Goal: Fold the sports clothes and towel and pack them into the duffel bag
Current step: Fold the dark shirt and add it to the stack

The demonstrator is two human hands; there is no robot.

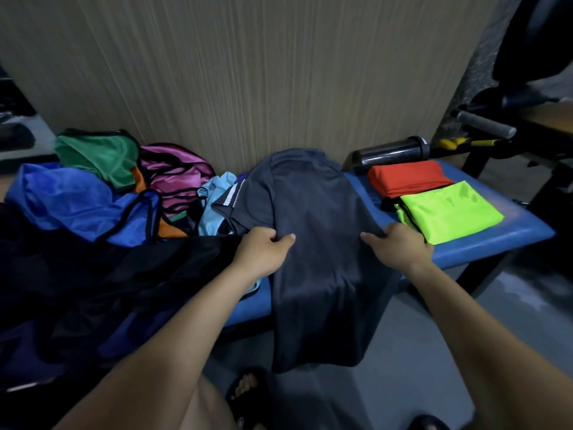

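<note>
A dark grey shirt (316,231) lies lengthwise across the blue bench (496,240), its lower end hanging over the front edge. My left hand (263,252) pinches its left side at mid-length, and my right hand (400,248) grips its right side at the same height. A folded orange garment (406,178) and a folded neon-green garment (449,212) lie at the right end. Unfolded clothes are heaped at the left: blue (65,200), green (99,156), magenta (173,175), light blue (217,206). A black bag or cloth (93,290) spreads at the front left.
A dark bottle (393,152) lies on its side behind the orange garment, against the wooden wall panel (248,72). Gym equipment with a padded bar (483,124) stands at the right. My sandalled foot (248,389) is on the grey floor below the bench.
</note>
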